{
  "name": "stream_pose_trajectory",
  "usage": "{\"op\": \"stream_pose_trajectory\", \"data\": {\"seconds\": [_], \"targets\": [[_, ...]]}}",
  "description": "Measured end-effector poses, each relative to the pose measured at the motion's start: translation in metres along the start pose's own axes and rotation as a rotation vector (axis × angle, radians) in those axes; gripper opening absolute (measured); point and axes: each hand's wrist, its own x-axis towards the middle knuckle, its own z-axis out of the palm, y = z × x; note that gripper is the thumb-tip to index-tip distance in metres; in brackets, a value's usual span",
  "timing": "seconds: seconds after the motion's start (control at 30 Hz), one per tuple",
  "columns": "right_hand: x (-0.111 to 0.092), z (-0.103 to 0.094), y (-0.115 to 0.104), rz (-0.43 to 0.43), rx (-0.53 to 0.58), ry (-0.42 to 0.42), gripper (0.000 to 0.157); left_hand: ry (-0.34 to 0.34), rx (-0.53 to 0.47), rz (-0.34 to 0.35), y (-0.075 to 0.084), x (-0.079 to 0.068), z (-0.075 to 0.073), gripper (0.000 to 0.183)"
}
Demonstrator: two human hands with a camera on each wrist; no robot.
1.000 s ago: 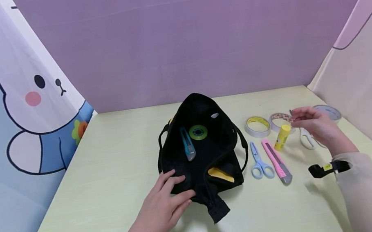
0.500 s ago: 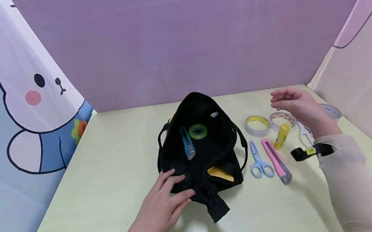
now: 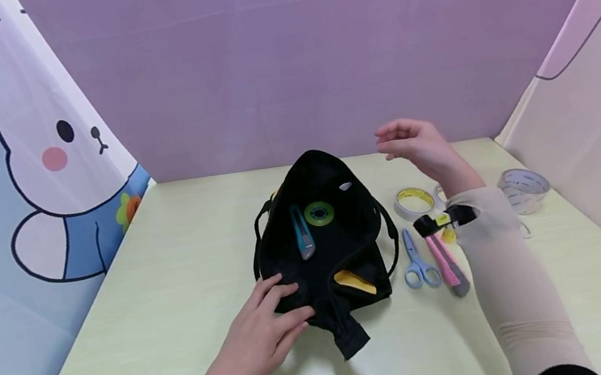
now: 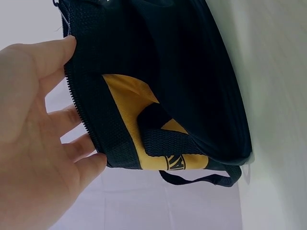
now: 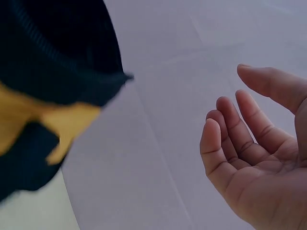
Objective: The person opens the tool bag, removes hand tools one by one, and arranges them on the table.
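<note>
My left hand point(image 3: 257, 336) holds the near rim of a black zippered bag point(image 3: 320, 301). In the left wrist view the thumb lies at the zip edge with the fingers behind it, next to a yellow panel point(image 4: 127, 96). The bag's mouth gapes, showing a teal utility knife point(image 3: 302, 233) and a small green disc point(image 3: 319, 213) inside. Raised right of the bag, my right hand point(image 3: 420, 146) has loosely bent fingers and holds nothing, as its palm point(image 5: 268, 177) shows in the right wrist view.
Right of the bag lie light blue scissors point(image 3: 419, 264), a pink utility knife point(image 3: 448, 265), a tape roll point(image 3: 415, 202) and a wide clear tape roll point(image 3: 524, 189). My right wrist partly covers a yellow glue stick point(image 3: 448, 235) and another tape roll point(image 3: 440, 193). A purple backdrop point(image 3: 280, 70) stands behind.
My right hand has moved left and away from me, rising from above the tape rolls toward the bag. The left hand and the bag have stayed in place.
</note>
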Motion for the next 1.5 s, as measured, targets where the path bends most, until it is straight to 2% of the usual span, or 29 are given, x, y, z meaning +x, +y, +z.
{"op": "stream_pose_trajectory", "data": {"seconds": [0.27, 0.5, 0.77, 0.87, 1.07, 1.33, 1.5], "targets": [[0.029, 0.04, 0.004, 0.076, 0.064, -0.036, 0.02, 0.005, 0.001, 0.008, -0.001, 0.0, 0.0, 0.048], [0.043, 0.073, 0.01, 0.126, 0.103, -0.06, 0.018, 0.001, 0.003, 0.011, -0.001, 0.0, 0.0, 0.048], [0.056, 0.102, 0.031, 0.253, 0.148, -0.101, 0.018, 0.001, -0.006, 0.014, 0.0, 0.001, -0.001, 0.047], [0.056, 0.106, 0.042, 0.318, 0.112, -0.154, 0.016, -0.003, -0.011, 0.014, 0.0, 0.001, -0.001, 0.044], [0.053, 0.108, 0.065, 0.456, -0.055, -0.268, 0.028, -0.004, -0.003, 0.019, 0.0, 0.002, 0.0, 0.044], [0.049, 0.114, 0.098, 0.6, -0.284, -0.264, 0.036, -0.018, 0.0, 0.001, 0.002, 0.003, -0.001, 0.05], [0.044, 0.118, 0.113, 0.667, -0.408, -0.264, 0.025, -0.023, -0.012, -0.001, 0.003, 0.003, -0.001, 0.046]]}}
